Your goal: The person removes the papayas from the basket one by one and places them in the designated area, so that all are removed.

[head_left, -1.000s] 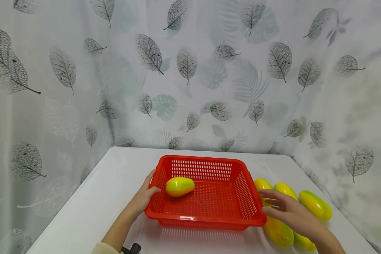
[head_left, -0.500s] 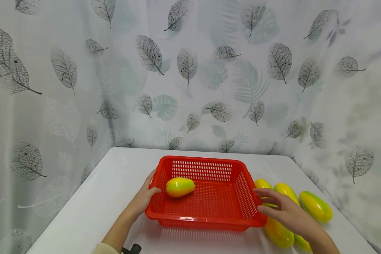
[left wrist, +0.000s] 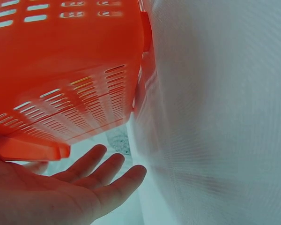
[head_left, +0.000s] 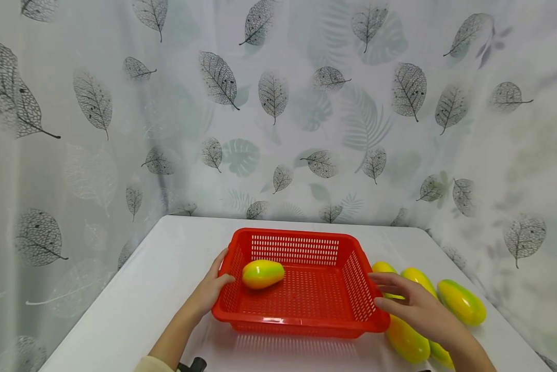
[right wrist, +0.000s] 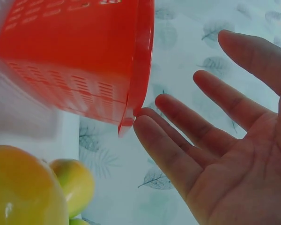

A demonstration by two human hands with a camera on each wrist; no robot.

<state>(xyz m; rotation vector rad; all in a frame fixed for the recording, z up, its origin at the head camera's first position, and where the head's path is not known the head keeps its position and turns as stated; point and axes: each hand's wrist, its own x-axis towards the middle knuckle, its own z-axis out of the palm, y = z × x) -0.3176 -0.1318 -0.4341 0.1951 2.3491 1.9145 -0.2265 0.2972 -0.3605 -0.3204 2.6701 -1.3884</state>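
A red plastic basket (head_left: pixel 301 326) with slotted walls stands on the white table. One glossy yellow-green oblong fruit (head_left: pixel 262 274), shaped like a papaya, lies in its left part. My left hand (head_left: pixel 207 294) holds the basket's left rim, the thumb over the edge. In the left wrist view several fingers (left wrist: pixel 114 185) stretch out below the rim, apart from the wall. At the right rim is my right hand (head_left: pixel 415 305), fingers spread and nothing gripped. The right wrist view has its fingertips (right wrist: pixel 145 124) close to the rim, with the thumb well away.
Several more yellow-green fruits (head_left: pixel 461 302) lie on the table right of the basket, some partly behind my right hand. A leaf-patterned curtain (head_left: pixel 287 103) hangs behind the table (head_left: pixel 180 235) and along both sides. A small black object (head_left: pixel 194 364) shows by the left wrist.
My right hand has moved slightly left, its fingers coming closer over the basket's right rim. The left hand, basket and fruits have stayed in place.
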